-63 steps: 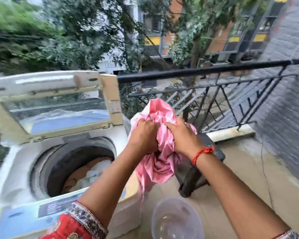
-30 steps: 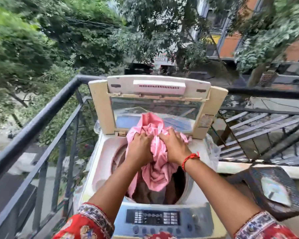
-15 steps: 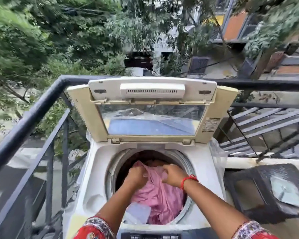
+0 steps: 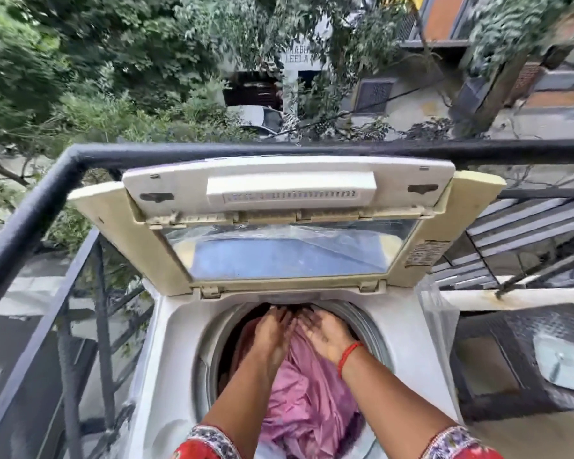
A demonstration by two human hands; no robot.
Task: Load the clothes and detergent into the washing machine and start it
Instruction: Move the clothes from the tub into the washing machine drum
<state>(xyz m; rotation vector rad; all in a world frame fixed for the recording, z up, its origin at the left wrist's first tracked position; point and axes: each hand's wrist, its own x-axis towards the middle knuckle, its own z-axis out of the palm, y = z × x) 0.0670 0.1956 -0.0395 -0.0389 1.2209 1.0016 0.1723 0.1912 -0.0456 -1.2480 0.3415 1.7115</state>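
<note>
A white top-loading washing machine (image 4: pixel 176 366) stands before me with its lid (image 4: pixel 279 223) raised. A pink cloth (image 4: pixel 312 402) lies inside the drum. Both my hands reach deep into the drum at its far side. My left hand (image 4: pixel 272 332) has its fingers stretched out and presses down on the pink cloth. My right hand (image 4: pixel 325 332), with a red thread at the wrist, also lies flat on the cloth with its fingers extended. The fingertips are blurred in the drum's shadow. No detergent is in view.
A black balcony railing (image 4: pixel 30 210) runs close along the left and behind the machine. A dark plastic stool (image 4: pixel 497 359) with a clear lid (image 4: pixel 564 362) on it stands at the right. Trees and buildings lie beyond the railing.
Both hands carried the pink cloth from the right over the machine, lowered it into the drum, let go of it and now push it down with flat fingers.
</note>
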